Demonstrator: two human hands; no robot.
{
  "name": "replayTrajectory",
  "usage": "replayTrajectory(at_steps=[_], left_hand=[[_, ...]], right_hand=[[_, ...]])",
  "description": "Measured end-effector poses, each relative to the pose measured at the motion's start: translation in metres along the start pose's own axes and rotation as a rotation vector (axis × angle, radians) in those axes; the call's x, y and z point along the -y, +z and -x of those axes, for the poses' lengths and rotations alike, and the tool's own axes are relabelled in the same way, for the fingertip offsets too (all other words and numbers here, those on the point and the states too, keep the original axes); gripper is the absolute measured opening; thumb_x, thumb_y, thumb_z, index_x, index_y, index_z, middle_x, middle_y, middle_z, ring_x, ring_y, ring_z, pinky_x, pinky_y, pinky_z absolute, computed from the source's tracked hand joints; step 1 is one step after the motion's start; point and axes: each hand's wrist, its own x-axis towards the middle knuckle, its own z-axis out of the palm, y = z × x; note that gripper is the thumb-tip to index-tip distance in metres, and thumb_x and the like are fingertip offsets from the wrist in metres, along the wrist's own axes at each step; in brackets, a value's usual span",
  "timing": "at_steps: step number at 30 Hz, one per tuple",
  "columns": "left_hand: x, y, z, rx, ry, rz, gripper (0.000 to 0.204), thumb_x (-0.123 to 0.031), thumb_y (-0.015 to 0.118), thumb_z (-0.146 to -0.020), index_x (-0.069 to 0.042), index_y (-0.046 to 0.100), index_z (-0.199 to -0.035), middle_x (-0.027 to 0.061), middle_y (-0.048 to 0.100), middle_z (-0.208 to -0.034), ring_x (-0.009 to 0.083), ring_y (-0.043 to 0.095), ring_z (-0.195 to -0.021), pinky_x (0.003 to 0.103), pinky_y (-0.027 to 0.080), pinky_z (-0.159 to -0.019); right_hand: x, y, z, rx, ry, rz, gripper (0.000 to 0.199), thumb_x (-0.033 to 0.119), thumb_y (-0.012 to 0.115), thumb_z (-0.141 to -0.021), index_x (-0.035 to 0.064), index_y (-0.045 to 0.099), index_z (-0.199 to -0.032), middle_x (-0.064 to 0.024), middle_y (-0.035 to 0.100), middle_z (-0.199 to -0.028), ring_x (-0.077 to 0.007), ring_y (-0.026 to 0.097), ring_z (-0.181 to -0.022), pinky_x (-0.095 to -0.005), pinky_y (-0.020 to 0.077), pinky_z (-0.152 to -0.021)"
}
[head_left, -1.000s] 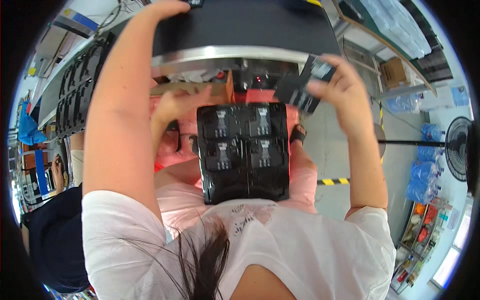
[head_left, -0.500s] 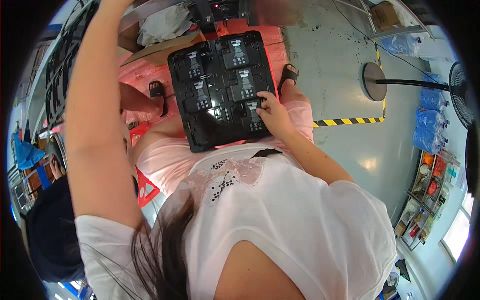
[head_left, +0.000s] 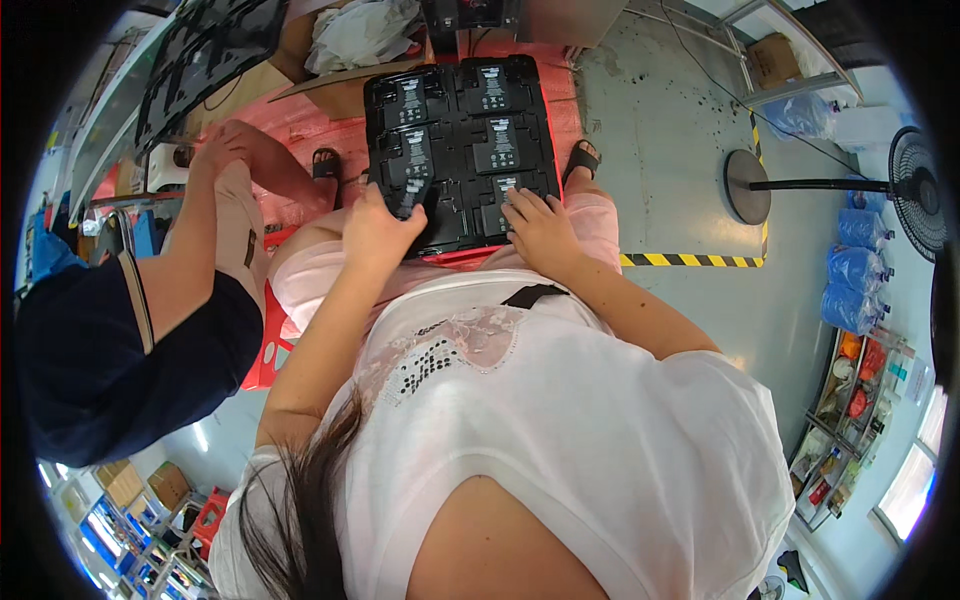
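A black plastic tray (head_left: 452,205), with pockets in two columns, lies across my lap. Flat black batteries with white print, such as the one at the middle right (head_left: 496,145), fill its far and middle pockets. Over the near-left pocket my left hand (head_left: 383,228) grips another black battery (head_left: 411,190) by its edges; the battery looks slightly tilted, and my fingers partly cover it. My right hand (head_left: 545,232) lies with outstretched fingers on the battery (head_left: 505,190) in the near-right pocket, partly hiding it.
Close on my left sits another person in dark clothing (head_left: 130,350), hands near their knee. Black trays (head_left: 205,70) stand at the upper left, by an open carton (head_left: 345,95) with clear plastic bags (head_left: 362,35). A pedestal fan (head_left: 748,188) stands on the right.
My left hand has come back from the far upper left to the tray's bare near-left pocket, now with a battery. The tray appears straighter. My right hand has stayed by the near-right battery.
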Motion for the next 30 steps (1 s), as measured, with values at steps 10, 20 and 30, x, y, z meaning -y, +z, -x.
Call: replayTrajectory(at_steps=[10,20,30], left_hand=[[-0.008,0.029,0.011,0.177,-0.045,-0.246,0.096,-0.059,0.06,-0.074,0.012,0.03,-0.131,0.0252,0.06,-0.099,0.0366,0.061,-0.09,0.041,0.051,-0.075],[0.006,0.032,0.016,0.164,-0.093,-0.147,0.093,-0.057,0.062,-0.075,0.006,0.025,-0.133,0.0218,0.064,-0.088,0.0363,0.064,-0.081,0.043,0.052,-0.067],[0.015,0.032,0.012,0.186,-0.048,-0.076,0.09,-0.051,0.063,-0.077,0.001,0.02,-0.137,0.0256,0.063,-0.086,0.0398,0.063,-0.076,0.046,0.051,-0.066]], right_hand=[[-0.001,0.018,0.012,-0.083,0.009,0.008,0.043,0.024,0.057,-0.082,0.0068,0.053,-0.121,-0.0085,0.043,-0.136,-0.023,0.038,-0.126,-0.0503,0.0323,-0.1],[0.005,0.003,0.004,0.005,-0.008,0.111,0.042,0.027,0.056,-0.083,0.0073,0.055,-0.119,-0.0059,0.047,-0.134,-0.0215,0.043,-0.123,-0.0486,0.035,-0.097],[0.006,-0.048,-0.075,0.029,0.318,-1.127,0.05,0.035,0.06,-0.086,0.0033,0.052,-0.123,-0.01,0.054,-0.124,-0.0225,0.051,-0.114,-0.0369,0.0413,-0.09]])
